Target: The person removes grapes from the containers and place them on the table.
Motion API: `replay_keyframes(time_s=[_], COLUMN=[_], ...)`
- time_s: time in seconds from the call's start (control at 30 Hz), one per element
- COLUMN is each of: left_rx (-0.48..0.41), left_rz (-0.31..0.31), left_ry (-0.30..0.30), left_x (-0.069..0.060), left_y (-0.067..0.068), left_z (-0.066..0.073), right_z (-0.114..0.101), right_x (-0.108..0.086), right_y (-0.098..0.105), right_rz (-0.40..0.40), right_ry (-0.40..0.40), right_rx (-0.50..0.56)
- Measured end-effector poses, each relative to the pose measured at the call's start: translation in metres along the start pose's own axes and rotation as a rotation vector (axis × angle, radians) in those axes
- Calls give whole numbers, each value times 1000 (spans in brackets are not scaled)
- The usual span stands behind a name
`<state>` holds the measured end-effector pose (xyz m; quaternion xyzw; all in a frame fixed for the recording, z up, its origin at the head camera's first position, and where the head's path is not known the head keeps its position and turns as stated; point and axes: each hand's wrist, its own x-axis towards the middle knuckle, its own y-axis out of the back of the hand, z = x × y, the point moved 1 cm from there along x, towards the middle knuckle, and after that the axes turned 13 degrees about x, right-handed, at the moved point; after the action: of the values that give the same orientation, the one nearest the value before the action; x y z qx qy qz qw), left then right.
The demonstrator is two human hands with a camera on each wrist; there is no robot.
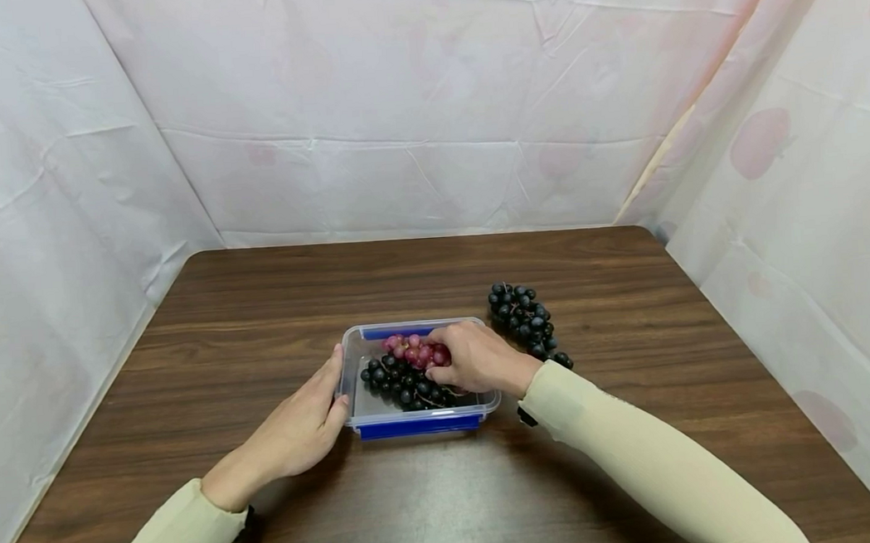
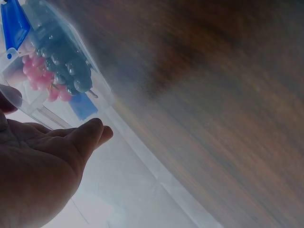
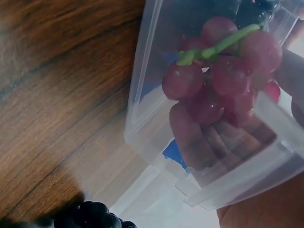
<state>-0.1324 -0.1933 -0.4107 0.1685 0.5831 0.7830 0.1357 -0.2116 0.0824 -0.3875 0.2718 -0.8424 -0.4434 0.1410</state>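
Note:
A clear container (image 1: 418, 427) with blue latches holds a bunch of black grapes (image 1: 405, 387) and a bunch of red grapes (image 1: 415, 352) behind it. My right hand (image 1: 479, 357) reaches in over the right side, fingers and thumb curled round the right end of the red bunch; in the right wrist view the fingers (image 3: 199, 142) lie against the red grapes (image 3: 230, 75). My left hand (image 1: 298, 425) rests against the container's left wall with its fingers extended. In the left wrist view that hand (image 2: 42, 164) touches the container's outside wall.
Another bunch of black grapes (image 1: 522, 316) lies on the brown wooden table (image 1: 257, 299), just beyond and right of the container, close to the right forearm. White sheets (image 1: 412, 140) hang behind the table and at both sides.

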Motion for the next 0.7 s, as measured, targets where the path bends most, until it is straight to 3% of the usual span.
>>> replay_keyframes(time_s=[0.23, 0.7], left_rx=[-4, 1], left_rz=[-5, -8], left_ry=[8, 14], left_x=[0, 0], left_y=[-1, -2], left_z=[0, -1], right_z=[2, 0], right_x=[-1, -5], right_y=[0, 6], right_rz=[41, 14], right_ry=[52, 44], right_rx=[35, 136])
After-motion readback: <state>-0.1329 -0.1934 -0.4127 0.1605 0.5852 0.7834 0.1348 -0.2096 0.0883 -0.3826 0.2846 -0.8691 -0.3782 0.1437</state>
